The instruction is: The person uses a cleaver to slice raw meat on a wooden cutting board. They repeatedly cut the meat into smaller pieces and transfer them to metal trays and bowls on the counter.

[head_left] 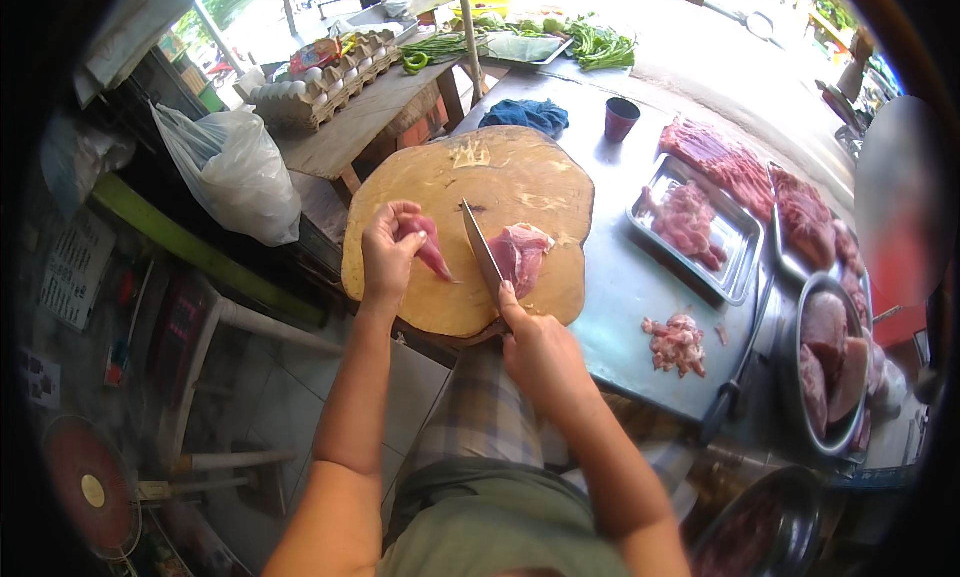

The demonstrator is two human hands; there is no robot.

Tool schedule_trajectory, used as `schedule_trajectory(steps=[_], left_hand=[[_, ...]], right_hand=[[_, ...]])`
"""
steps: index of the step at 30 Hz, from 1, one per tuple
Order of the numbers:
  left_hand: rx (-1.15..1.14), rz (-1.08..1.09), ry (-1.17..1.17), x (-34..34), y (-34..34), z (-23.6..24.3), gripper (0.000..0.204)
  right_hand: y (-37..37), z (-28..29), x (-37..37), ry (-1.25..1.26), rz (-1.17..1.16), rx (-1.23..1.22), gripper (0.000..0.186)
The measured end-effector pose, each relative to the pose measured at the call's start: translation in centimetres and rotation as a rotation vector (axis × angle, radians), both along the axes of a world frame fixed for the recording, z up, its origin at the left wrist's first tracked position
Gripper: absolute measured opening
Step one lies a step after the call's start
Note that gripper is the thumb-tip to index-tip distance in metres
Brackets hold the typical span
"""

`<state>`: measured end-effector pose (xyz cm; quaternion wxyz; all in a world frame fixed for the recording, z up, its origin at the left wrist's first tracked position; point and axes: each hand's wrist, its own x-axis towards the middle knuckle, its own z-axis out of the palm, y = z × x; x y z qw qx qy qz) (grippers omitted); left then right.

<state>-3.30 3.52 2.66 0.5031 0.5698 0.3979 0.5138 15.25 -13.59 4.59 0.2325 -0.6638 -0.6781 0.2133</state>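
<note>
A thick round wooden chopping block (420, 177) stands in front of me. My left hand (388, 247) pinches a strip of raw meat (430, 249) over the block's left half, and the strip's lower end hangs to the wood. My right hand (535, 347) is closed round the handle of a knife (482, 247), its blade pointing away from me and slightly left. Against the blade's right side lies a larger piece of raw meat (522, 259). The knife stands between the two pieces. Most of the knife's handle is hidden in my fist.
Right of the block, a metal table (610, 327) bears a metal tray (738, 285) of meat, a pile of scraps (678, 343), a metal bowl (808, 417) with large chunks and a dark cup (621, 119). A blue cloth (525, 116) lies behind the block; egg trays (325, 92) stand far left.
</note>
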Motion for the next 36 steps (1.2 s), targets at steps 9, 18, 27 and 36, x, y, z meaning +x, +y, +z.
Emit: schedule_trajectory(steps=[9, 18, 27, 36], left_hand=[[0.45, -0.202, 0.77, -0.7, -3.2, 4.1, 0.013], [0.71, -0.011, 0.906, 2.1, -5.6, -1.9, 0.026], [0.517, -0.329, 0.726, -0.9, -4.6, 0.2, 0.026], [0.522, -0.587, 0.875, 1.7, 1.8, -0.2, 0.024]], right_hand=[[1.0, 0.8, 4.2, 0.016, -0.169, -0.126, 0.068], [1.7, 0.3, 4.7, -0.028, -0.18, -0.065, 0.067], [-0.3, 0.0, 4.8, -0.014, -0.152, -0.063, 0.073], [-0.7, 0.3, 4.6, 0.031, -0.192, -0.087, 0.072]])
